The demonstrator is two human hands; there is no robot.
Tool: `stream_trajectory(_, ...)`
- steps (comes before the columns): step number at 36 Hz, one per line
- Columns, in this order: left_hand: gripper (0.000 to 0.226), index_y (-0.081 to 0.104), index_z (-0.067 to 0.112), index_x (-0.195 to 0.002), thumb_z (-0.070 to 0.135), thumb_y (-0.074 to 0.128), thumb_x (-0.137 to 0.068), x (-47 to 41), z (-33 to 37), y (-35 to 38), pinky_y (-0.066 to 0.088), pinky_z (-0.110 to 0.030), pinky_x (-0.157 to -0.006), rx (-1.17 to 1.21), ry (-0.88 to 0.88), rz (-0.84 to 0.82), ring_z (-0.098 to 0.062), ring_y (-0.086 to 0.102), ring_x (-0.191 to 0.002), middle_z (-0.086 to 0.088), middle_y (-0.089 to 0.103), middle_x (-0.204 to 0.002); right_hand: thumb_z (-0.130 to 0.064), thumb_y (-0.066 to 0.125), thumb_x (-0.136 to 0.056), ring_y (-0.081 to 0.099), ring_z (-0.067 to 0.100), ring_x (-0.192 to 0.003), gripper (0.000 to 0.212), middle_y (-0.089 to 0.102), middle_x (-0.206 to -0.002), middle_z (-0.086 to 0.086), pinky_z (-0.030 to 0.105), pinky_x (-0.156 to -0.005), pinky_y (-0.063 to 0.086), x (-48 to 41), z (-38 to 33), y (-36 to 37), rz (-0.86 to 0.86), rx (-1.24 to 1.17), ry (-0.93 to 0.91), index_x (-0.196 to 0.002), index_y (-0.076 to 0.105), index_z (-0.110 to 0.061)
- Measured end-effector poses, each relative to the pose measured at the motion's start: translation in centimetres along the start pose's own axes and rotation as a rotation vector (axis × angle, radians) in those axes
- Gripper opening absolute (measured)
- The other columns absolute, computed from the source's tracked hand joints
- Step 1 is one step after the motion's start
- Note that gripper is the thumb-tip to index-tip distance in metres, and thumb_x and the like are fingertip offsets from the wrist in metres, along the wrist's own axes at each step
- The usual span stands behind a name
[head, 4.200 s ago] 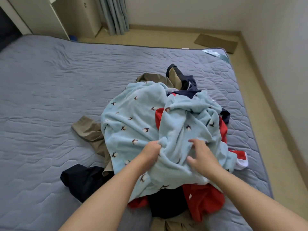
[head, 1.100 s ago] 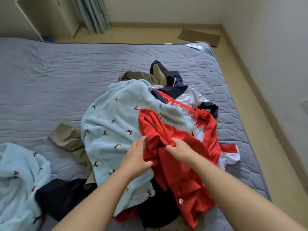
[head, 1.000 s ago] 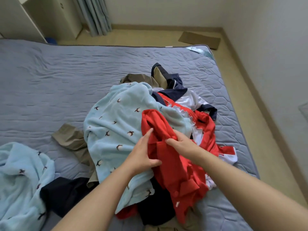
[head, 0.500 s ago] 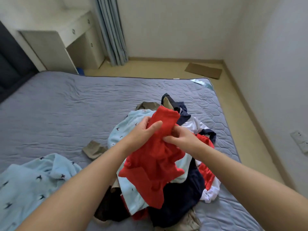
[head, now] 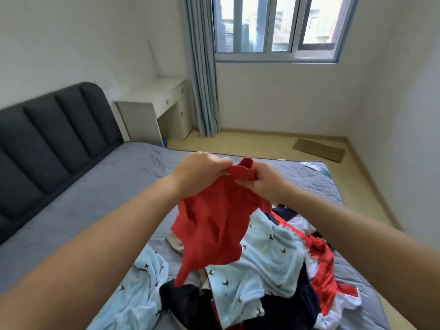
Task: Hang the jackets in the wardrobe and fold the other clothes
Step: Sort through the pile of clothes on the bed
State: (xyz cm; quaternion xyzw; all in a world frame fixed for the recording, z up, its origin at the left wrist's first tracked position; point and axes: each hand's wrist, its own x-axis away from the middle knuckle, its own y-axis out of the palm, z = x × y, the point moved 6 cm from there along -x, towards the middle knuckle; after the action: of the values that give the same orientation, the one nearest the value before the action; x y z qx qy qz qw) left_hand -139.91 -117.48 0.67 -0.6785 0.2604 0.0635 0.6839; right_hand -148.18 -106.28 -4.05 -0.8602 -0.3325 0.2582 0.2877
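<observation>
I hold a red garment (head: pixel 214 225) up in the air over the bed, and it hangs crumpled below my hands. My left hand (head: pixel 200 172) grips its top edge on the left. My right hand (head: pixel 264 184) grips the same edge on the right, close beside the left. Under it lies a heap of clothes: a light blue bird-print piece (head: pixel 269 256), a red and white garment (head: pixel 328 277) and dark navy clothes (head: pixel 290 308). A second light blue bird-print piece (head: pixel 140 291) lies apart at the lower left.
The grey quilted mattress (head: pixel 107 191) stretches left to a dark padded headboard (head: pixel 47 134). A white desk (head: pixel 157 108) and grey curtain (head: pixel 204 79) stand by the window. A cardboard sheet (head: pixel 319 150) lies on the floor beyond the bed.
Both hands took the red garment from the heap and raised it. My view tilted up, bringing in the window and headboard. One light blue piece went to the left earlier.
</observation>
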Motion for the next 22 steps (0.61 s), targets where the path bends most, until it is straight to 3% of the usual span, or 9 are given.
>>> stream_trajectory(5, 0.032, 0.068, 0.018, -0.107, 0.041, 0.049, -0.096, 1.6, -2.9, -4.4, 0.048, -0.038, -0.071, 0.015, -0.163, 0.101, -0.032, 0.064, -0.084, -0.008, 0.071, -0.092, -0.019, 0.059, -0.093, 0.048, -0.008, -0.063, 0.016, 0.058, -0.068, -0.019, 0.012, -0.058, 0.038, -1.8, -5.5, -1.3, 0.109, -0.083, -0.090, -0.081, 0.069, -0.020)
stream_trajectory(8, 0.030, 0.068, 0.017, -0.105, 0.038, 0.047, -0.098, 3.2, -4.8, -5.9, 0.048, -0.038, -0.068, 0.019, -0.309, 0.178, -0.032, 0.065, -0.082, -0.010, 0.071, -0.088, -0.018, 0.055, -0.096, 0.047, -0.009, -0.063, 0.027, 0.058, -0.070, -0.017, 0.017, -0.062, 0.040, -2.8, -8.1, -1.7, 0.146, -0.172, -0.099, -0.072, 0.066, -0.026)
stream_trajectory(10, 0.023, 0.067, 0.016, -0.096, 0.030, 0.049, -0.098, 4.1, -6.3, -6.9, 0.051, -0.038, -0.064, 0.198, -0.475, 0.279, -0.027, 0.066, -0.070, -0.008, 0.069, -0.074, -0.019, 0.055, -0.096, 0.046, -0.006, -0.061, 0.032, 0.056, -0.068, -0.014, 0.017, -0.057, 0.039, -3.5, -9.4, -1.7, 0.140, -0.194, -0.094, -0.065, 0.060, -0.026)
stream_trajectory(13, 0.022, 0.059, 0.022, -0.077, 0.020, 0.049, -0.097, 4.5, -7.7, -6.9, 0.047, -0.027, -0.044, 0.561, -0.622, 0.369, -0.010, 0.059, -0.046, 0.003, 0.060, -0.055, -0.024, 0.053, -0.097, 0.049, 0.006, -0.065, 0.027, 0.057, -0.070, -0.005, 0.023, -0.054, 0.037, -4.6, -10.1, -1.4, 0.138, -0.185, -0.039, -0.077, 0.065, -0.010)
stream_trajectory(16, 0.005, 0.061, 0.023, -0.086, 0.024, 0.065, -0.089, 4.8, -7.7, -5.0, 0.044, -0.020, -0.042, 0.869, -0.618, 0.201, -0.002, 0.057, -0.047, 0.012, 0.060, -0.058, -0.021, 0.051, -0.098, 0.055, 0.012, -0.072, 0.024, 0.061, -0.077, 0.000, 0.027, -0.064, 0.044, -5.2, -10.3, -1.0, 0.146, -0.250, 0.014, -0.085, 0.066, -0.008)
stream_trajectory(18, 0.033, 0.062, 0.024, -0.107, 0.029, 0.077, -0.078, 5.6, -7.8, -2.9, 0.049, -0.014, -0.054, 0.919, -0.625, -0.035, 0.000, 0.066, -0.067, 0.016, 0.067, -0.079, -0.017, 0.047, -0.100, 0.056, 0.011, -0.069, 0.025, 0.060, -0.074, -0.001, 0.027, -0.065, 0.046, -5.3, -10.5, -0.9, 0.160, -0.361, 0.032, -0.080, 0.062, -0.013)
stream_trajectory(20, 0.054, 0.055, 0.031, -0.117, 0.041, 0.080, -0.071, 6.8, -7.9, -0.9, 0.048, -0.014, -0.067, 0.810, -0.642, -0.261, 0.000, 0.064, -0.087, 0.018, 0.063, -0.100, -0.014, 0.044, -0.101, 0.053, 0.005, -0.060, 0.029, 0.056, -0.069, -0.003, 0.021, -0.059, 0.045, -5.6, -11.0, -1.0, 0.189, -0.487, 0.043, -0.075, 0.058, -0.017)
stream_trajectory(22, 0.064, 0.045, 0.030, -0.124, 0.041, 0.081, -0.071, 7.6, -7.1, 0.9, 0.047, -0.015, -0.077, 0.926, -0.682, -0.374, -0.001, 0.058, -0.102, 0.021, 0.055, -0.114, -0.013, 0.044, -0.101, 0.052, 0.002, -0.054, 0.030, 0.056, -0.067, -0.003, 0.019, -0.057, 0.045, -6.3, -12.0, -1.0, 0.218, -0.586, 0.048, -0.074, 0.056, -0.019)
